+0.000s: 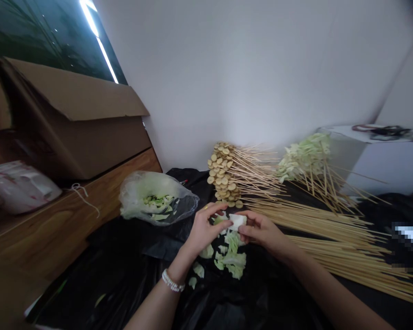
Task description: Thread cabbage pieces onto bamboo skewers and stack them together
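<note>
Head-camera view of two bare hands working above a black plastic sheet [124,279] spread over a counter. The right hand [261,231] is curled narrowly, its thumb and fingers pinching a pale, whitish-green cabbage piece [237,222] at the middle of the scene. The left hand [203,229], with a white beaded bracelet [172,280] on its wrist, is also curled, its fingertips [220,206] just beside or touching that piece; whether it grips the piece cannot be told. Directly below the hands, loose light-green cabbage pieces [232,256] lie scattered on the sheet. Above left, a clear plastic bag of green cabbage pieces [154,198] rests on the sheet. Beyond the hands lie long, bare, pale bamboo skewers [330,233] in a loose fan, a stack of skewers threaded with round tan slices [223,174], and skewers threaded with pale green cabbage [304,158]. At far left, an open brown cardboard box [72,123] sits on a wooden counter [55,233].
</note>
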Available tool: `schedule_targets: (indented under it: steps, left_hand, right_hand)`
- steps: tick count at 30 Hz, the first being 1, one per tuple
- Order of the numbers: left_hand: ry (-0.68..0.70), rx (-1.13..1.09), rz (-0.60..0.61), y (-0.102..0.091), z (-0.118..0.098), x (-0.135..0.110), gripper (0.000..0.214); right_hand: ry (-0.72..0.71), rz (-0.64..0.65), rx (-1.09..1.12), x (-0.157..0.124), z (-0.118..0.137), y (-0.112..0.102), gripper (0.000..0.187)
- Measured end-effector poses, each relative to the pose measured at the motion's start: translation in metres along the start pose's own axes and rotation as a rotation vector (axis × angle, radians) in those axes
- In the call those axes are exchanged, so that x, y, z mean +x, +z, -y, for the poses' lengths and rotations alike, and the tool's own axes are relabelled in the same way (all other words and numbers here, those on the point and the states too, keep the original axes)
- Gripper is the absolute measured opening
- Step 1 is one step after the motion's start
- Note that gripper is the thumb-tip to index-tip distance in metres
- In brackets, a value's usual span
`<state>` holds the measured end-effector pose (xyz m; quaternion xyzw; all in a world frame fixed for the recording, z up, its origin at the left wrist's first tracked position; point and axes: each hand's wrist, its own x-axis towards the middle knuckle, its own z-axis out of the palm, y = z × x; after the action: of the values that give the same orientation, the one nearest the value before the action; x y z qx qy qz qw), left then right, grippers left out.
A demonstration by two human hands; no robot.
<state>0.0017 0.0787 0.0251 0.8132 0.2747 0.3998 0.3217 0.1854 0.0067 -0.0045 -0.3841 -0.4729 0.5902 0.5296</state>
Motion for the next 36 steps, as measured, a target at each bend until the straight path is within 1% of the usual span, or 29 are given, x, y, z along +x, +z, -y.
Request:
schedule_targets:
  steps: [2,3,7,10,12,16,18,20,22,25,26,27,28,30,31,33,36]
  left_hand:
    - [-0.001,-0.054,0.053,0.002,-0.001,-0.001,0.052]
    - [-0.004,-0.076,0.08,0.003,-0.002,-0.001,0.054]
    - [-0.011,-0.103,0.145,0.006,-0.003,-0.002,0.045]
    - [0.003,-0.069,0.155,0.008,-0.003,-0.003,0.033]
    - [0.02,-0.02,0.129,0.009,-0.002,-0.003,0.027]
    - [0.054,0.12,0.004,0.013,0.001,-0.005,0.018]
    - [0.045,0.146,-0.06,0.014,0.004,-0.005,0.013]
    - [0.005,0.117,-0.12,0.014,0.007,-0.004,0.015]
    - [-0.058,0.035,-0.152,0.014,0.01,-0.002,0.018]
    - [-0.156,-0.14,-0.181,0.014,0.015,0.001,0.022]
    - [-0.186,-0.195,-0.189,0.014,0.016,0.001,0.023]
    - [-0.21,-0.244,-0.195,0.014,0.017,0.002,0.024]
    - [-0.227,-0.287,-0.198,0.014,0.017,0.003,0.025]
    - [-0.239,-0.34,-0.185,0.014,0.018,0.003,0.024]
    - [-0.237,-0.347,-0.176,0.014,0.018,0.004,0.024]
    - [-0.234,-0.335,-0.159,0.014,0.019,0.004,0.022]
    - [-0.25,-0.308,-0.137,0.015,0.02,0.004,0.021]
  right_hand:
    - [-0.003,-0.017,-0.02,0.001,0.0,0.001,0.05]
    - [0.0,-0.023,-0.028,0.001,-0.001,0.001,0.05]
    - [0.011,-0.027,-0.049,0.001,-0.001,0.001,0.044]
    - [0.001,-0.021,-0.111,0.003,-0.003,0.001,0.041]
    - [-0.012,-0.062,-0.158,0.005,-0.005,0.002,0.041]
    - [-0.019,-0.202,-0.228,0.007,-0.01,0.0,0.046]
    - [-0.015,-0.264,-0.247,0.008,-0.011,-0.002,0.047]
    - [-0.015,-0.302,-0.26,0.008,-0.01,-0.003,0.047]
    - [-0.022,-0.302,-0.28,0.007,-0.009,-0.002,0.045]
    - [-0.042,-0.201,-0.345,0.006,-0.007,-0.002,0.044]
    - [-0.067,-0.176,-0.4,0.006,-0.005,-0.004,0.045]
    - [-0.105,-0.178,-0.486,0.006,-0.004,-0.007,0.046]
    - [-0.156,-0.206,-0.605,0.006,-0.001,-0.011,0.044]
    - [-0.254,-0.306,-0.913,0.004,0.004,-0.024,0.031]
    - [-0.271,-0.329,-1.068,0.004,0.007,-0.03,0.022]
    - [-0.212,-0.282,-1.304,0.001,0.012,-0.041,0.013]
    - [-0.068,-0.141,-1.515,-0.001,0.012,-0.045,0.013]
